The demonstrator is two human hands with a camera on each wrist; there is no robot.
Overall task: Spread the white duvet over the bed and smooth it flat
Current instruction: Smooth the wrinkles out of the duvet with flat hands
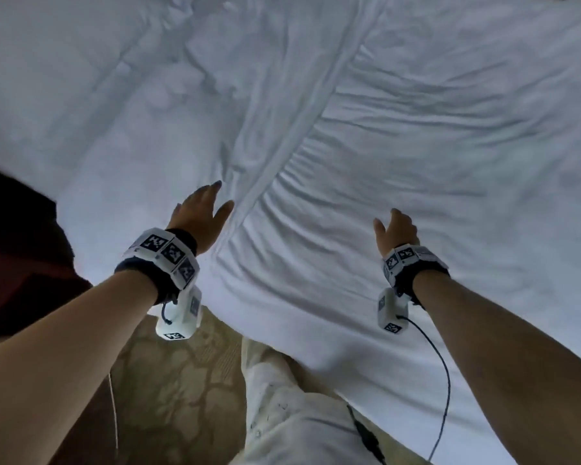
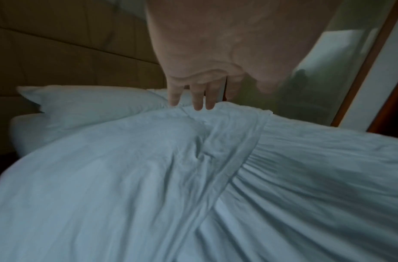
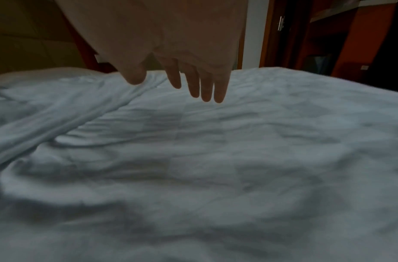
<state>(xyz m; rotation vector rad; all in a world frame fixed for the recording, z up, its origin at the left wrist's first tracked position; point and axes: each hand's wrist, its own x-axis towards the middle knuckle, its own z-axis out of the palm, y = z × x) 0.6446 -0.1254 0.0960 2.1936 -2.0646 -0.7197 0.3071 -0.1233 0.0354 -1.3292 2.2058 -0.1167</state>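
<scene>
— Both hands are hovering over the white duvet [image 1: 416, 135], which is lying across the bed [image 2: 25, 131] up to the pillow [image 2: 86, 104]. The left hand [image 1: 200, 214] and the right hand [image 1: 396, 234] are holding nothing, fingers [image 3: 219, 92] hanging straight and slightly spread.

— So which step is going on?

— Smoothing, I'd judge; spreading is looking mostly done. A raised ridge [image 1: 282, 162] is running between the hands, with fine pleats fanning to its right.

— And next?

— Probably flat palms pressing down and sweeping outward from that ridge.
</scene>
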